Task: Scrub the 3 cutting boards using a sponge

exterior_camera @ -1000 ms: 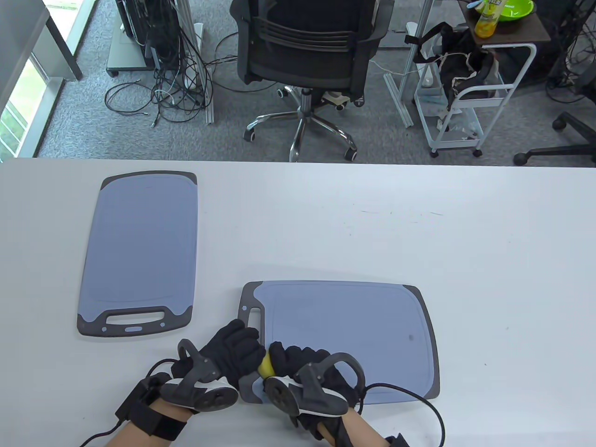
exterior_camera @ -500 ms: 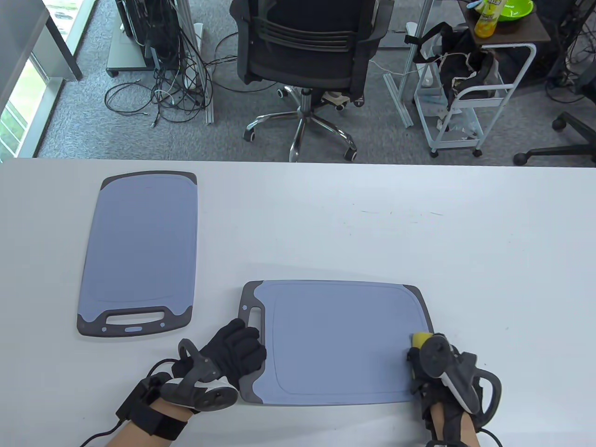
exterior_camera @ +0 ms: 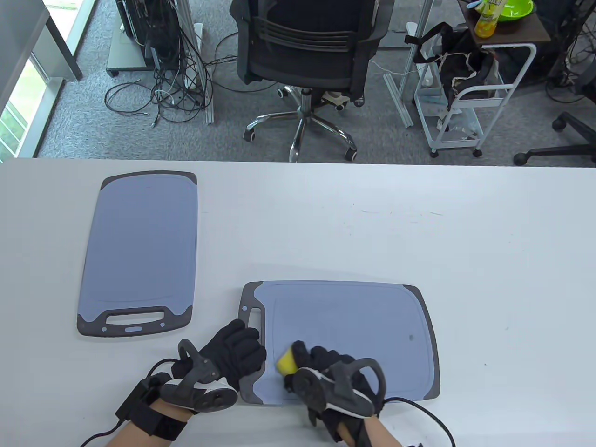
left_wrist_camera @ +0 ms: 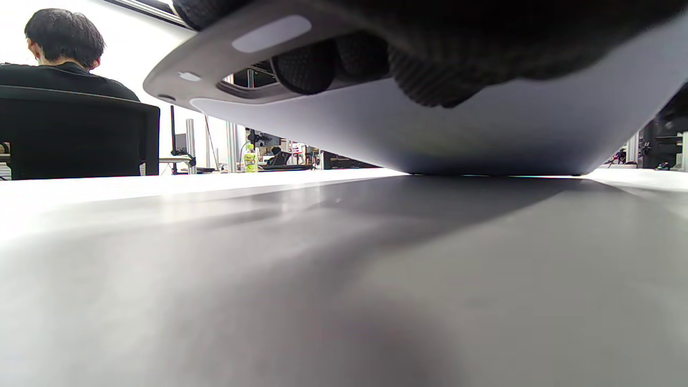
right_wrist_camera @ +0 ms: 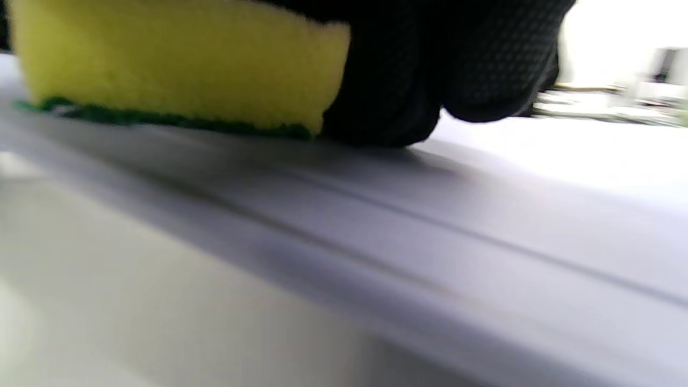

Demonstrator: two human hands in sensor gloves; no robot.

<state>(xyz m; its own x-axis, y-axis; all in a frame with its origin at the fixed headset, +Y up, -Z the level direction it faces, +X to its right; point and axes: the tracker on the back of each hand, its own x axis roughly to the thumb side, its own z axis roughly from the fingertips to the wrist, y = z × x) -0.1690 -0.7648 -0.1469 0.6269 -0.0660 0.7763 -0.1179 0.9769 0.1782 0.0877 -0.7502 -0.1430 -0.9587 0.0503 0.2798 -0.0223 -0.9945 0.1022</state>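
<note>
Two blue-grey cutting boards with dark ends lie on the white table. The near cutting board [exterior_camera: 354, 321] lies crosswise at the front. My left hand [exterior_camera: 240, 344] grips its handle end; in the left wrist view the fingers [left_wrist_camera: 430, 80] curl under that end of the board [left_wrist_camera: 430, 134], which is raised off the table. My right hand [exterior_camera: 312, 358] presses a yellow sponge [exterior_camera: 286, 362] onto the board's front left part. In the right wrist view the sponge [right_wrist_camera: 177, 59] sits green side down on the board [right_wrist_camera: 430, 252]. The second cutting board [exterior_camera: 139, 247] lies lengthwise at the left.
A small dark spot [exterior_camera: 410, 337] marks the near board's right part. Beyond the table's far edge stand a black office chair [exterior_camera: 307, 51] and a white cart [exterior_camera: 470, 93]. A glove cable [exterior_camera: 419, 409] trails by the front edge. A seated person [left_wrist_camera: 64, 54] shows in the left wrist view.
My right hand swept the sponge from the board's left end to its right edge, then back to the left. The left hand kept its hold on the handle end.
</note>
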